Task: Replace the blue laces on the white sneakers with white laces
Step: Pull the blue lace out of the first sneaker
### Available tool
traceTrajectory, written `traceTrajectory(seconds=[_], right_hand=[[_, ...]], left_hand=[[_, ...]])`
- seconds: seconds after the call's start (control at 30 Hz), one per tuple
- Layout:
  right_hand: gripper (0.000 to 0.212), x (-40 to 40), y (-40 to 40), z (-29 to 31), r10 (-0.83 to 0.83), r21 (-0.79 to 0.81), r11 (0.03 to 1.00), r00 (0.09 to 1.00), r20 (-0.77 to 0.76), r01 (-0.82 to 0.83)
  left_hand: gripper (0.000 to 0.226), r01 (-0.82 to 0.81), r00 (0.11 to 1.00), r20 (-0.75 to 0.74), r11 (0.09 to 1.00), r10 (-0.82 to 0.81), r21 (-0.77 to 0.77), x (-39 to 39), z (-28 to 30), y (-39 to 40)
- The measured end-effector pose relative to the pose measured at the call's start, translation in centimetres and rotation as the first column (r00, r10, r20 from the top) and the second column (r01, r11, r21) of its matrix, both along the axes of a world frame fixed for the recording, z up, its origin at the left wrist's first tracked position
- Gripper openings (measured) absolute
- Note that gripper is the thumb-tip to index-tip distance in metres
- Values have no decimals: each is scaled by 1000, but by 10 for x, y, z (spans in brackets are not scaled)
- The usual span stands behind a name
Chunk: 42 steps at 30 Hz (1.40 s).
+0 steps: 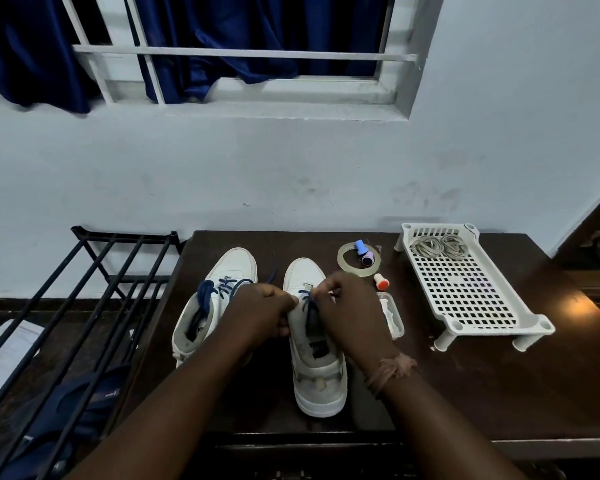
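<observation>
- Left hand [262, 311] grips the right sneaker [317, 344]'s side; right hand [352, 311] pinches its blue lace [305, 301] near the toe.
- Sneaker's long axis runs away from the person.
- White laces [439, 247] lie coiled in the tray [465, 289], nearer the right hand.

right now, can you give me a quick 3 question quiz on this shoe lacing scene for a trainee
1. True or false: both hands are working on the right sneaker.
2. Where do the coiled white laces lie? A) inside the left sneaker B) on the white rack, at its far end C) inside the tape roll
3. Fill in: the left sneaker is threaded with a ____ lace.

Key
1. True: the left hand holds that sneaker's side, while the right hand pinches its blue lace.
2. B
3. Blue
</observation>
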State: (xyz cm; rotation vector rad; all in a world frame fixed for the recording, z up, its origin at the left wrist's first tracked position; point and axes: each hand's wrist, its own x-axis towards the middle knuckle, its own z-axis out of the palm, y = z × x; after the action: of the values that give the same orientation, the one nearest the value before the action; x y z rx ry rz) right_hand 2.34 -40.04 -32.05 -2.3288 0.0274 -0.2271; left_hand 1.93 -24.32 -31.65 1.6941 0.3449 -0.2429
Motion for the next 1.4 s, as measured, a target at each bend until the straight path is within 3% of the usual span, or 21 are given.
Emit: traceTrajectory(seconds=[0.07,0.1,0.2,0.3,0.4,0.47,0.7,0.83,0.93,1.03,1.13,1.4], right_hand=[[19,5,-6,7,-156,260,953,988,-15,154],[20,6,-10,12,-206,299,933,978,-13,201],[16,4,-14,11,-82,270,956,989,-123,113],[38,-5,-5,0,76,153,987,970,-232,-41],[26,-9,3,-7,30,-53,998,992,-125,-37],[9,-9,5,-11,5,-13,1000,990,-138,-7],[7,-1,-24,-24,-77,272,948,951,-299,162],[10,-1,-26,-22,-93,282,942,951,-295,180],[9,-5,-24,-21,-87,312,932,950,-300,184],[8,-11,-21,-18,-62,287,948,963,-263,139],[9,-6,-20,-7,-7,245,967,966,-258,73],[13,2,-21,4,89,216,976,932,-352,-12]], left_hand=[[18,0,1000,20,1000,0,18,0,1,2],[17,-1,1000,30,1000,1,29,0,2,2],[18,8,1000,30,998,-10,64,-1,2,3],[13,16,999,35,995,-20,95,1,-2,3],[23,-4,989,140,931,-50,365,1,-6,-7],[33,-26,971,214,852,-103,523,-4,-11,-15],[18,52,984,120,852,-134,521,10,-22,11],[17,24,986,119,810,-116,586,7,-27,10],[14,46,970,153,762,-188,646,5,-27,8],[21,-8,844,354,649,-404,760,6,-26,-1],[19,-41,725,421,576,-545,817,10,-23,-9],[7,-106,734,427,531,-529,841,12,-28,-20]])
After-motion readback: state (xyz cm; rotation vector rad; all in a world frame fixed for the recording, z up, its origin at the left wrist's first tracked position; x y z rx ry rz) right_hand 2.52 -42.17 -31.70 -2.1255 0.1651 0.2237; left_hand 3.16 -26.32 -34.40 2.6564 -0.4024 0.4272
